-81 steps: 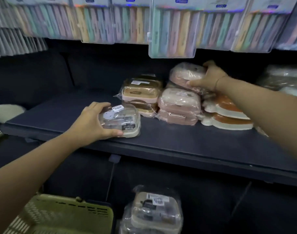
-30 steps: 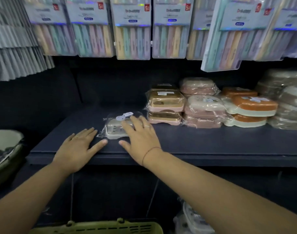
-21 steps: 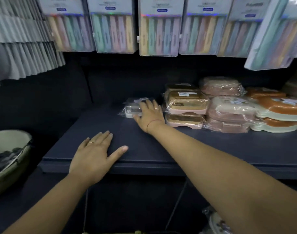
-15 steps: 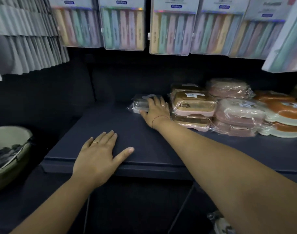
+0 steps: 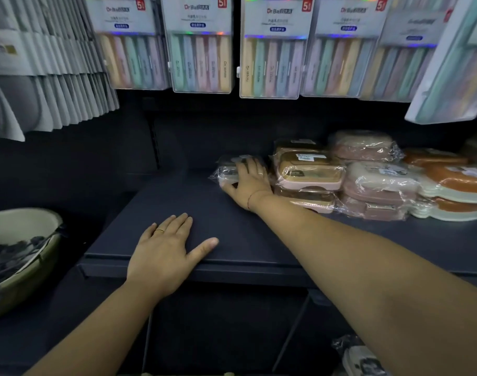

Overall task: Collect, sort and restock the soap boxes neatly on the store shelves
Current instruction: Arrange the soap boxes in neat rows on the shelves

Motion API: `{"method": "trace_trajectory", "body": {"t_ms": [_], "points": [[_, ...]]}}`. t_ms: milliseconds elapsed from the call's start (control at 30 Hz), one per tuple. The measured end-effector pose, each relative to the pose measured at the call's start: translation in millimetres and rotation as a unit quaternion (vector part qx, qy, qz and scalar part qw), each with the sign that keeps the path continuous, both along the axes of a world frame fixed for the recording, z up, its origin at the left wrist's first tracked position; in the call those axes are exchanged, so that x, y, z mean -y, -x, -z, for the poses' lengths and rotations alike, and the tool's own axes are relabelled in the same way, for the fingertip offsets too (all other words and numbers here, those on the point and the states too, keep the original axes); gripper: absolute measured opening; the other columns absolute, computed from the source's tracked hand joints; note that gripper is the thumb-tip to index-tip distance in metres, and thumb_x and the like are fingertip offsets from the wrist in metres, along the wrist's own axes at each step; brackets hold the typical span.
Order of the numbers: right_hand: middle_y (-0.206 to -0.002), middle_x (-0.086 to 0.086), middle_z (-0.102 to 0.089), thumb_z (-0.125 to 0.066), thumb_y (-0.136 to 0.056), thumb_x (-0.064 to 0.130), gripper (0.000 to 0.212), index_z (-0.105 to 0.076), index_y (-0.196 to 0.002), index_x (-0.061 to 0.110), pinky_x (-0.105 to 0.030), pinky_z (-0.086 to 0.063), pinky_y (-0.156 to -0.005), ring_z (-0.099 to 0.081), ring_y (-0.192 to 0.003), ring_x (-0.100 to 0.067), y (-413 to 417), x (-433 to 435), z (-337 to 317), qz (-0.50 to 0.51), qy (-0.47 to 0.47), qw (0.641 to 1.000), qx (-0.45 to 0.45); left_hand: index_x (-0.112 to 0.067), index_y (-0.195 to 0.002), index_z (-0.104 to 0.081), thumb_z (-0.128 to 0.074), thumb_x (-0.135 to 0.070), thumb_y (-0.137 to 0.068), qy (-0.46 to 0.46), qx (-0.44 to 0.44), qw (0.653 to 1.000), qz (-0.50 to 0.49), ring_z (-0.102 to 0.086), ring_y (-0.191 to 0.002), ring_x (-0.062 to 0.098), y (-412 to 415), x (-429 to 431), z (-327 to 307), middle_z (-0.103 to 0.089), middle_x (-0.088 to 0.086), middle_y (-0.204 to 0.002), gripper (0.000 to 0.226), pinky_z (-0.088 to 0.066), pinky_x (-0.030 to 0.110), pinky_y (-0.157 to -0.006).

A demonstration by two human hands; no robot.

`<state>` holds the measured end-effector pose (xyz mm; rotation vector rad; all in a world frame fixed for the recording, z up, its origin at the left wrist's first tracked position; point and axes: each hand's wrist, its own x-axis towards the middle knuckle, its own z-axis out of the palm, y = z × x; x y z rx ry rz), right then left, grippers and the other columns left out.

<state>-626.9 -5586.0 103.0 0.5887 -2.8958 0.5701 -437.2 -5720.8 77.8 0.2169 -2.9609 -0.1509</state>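
Plastic-wrapped grey soap box [image 5: 227,170] flat at shelf back, just beside stacked tan [image 5: 310,170], pink [image 5: 378,183], orange boxes [image 5: 460,180]

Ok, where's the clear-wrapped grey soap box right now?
In the head view, the grey soap box sits far back on the dark shelf, centre-right, under the right hand, just left of the stack of tan-lidded boxes.

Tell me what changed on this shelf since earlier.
The clear-wrapped grey soap box slid from the front edge of the shelf to the back, beside the tan-lidded stack. The left hand let it go and rests flat on the shelf front; the right hand left the pink boxes and pushes it with flat fingers. The tan-lidded stack, pink boxes and orange boxes stayed put.
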Motion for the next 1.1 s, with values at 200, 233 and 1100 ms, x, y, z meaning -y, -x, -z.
{"method": "trace_trajectory", "body": {"t_ms": [200, 233, 1100], "points": [[-0.162, 0.002, -0.005, -0.048, -0.096, 0.05, 0.07, -0.019, -0.154, 0.023, -0.03, -0.008, -0.12, -0.001, -0.148, -0.013, -126.0, -80.2, -3.4, -0.16, 0.125, 0.978, 0.044, -0.024, -0.155, -0.021, 0.008, -0.09, -0.068, -0.013, 0.023, 1.0, 0.012, -0.012, -0.149, 0.01, -7.1, -7.6, -5.5, -0.018, -0.008, -0.162, 0.112, -0.007, 0.032, -0.12], [-0.161, 0.005, -0.01, -0.048, -0.096, 0.05, 0.067, -0.022, -0.152, 0.024, -0.026, -0.01, -0.119, -0.005, -0.148, -0.009, -147.7, -108.5, -3.5, -0.177, 0.145, 0.972, 0.049, -0.023, -0.154, -0.023, 0.002, -0.089, -0.073, -0.016, 0.025, 0.999, 0.015, -0.014, -0.149, 0.011, -6.8, -7.1, -6.0, -0.019, -0.007, -0.162, 0.108, -0.009, 0.034, -0.121], [-0.145, -0.005, -0.021, -0.083, -0.059, 0.054, 0.128, 0.002, -0.153, 0.034, -0.044, -0.021, -0.116, -0.027, -0.138, -0.03, -246.5, -431.3, 238.2, 0.004, -0.232, 0.917, 0.325, -0.025, -0.147, -0.036, -0.031, -0.093, -0.062, -0.016, 0.189, 0.949, 0.25, -0.037, -0.125, 0.02, -28.6, -278.4, 81.7, -0.045, -0.002, -0.136, 0.109, -0.029, 0.035, -0.109]]}}
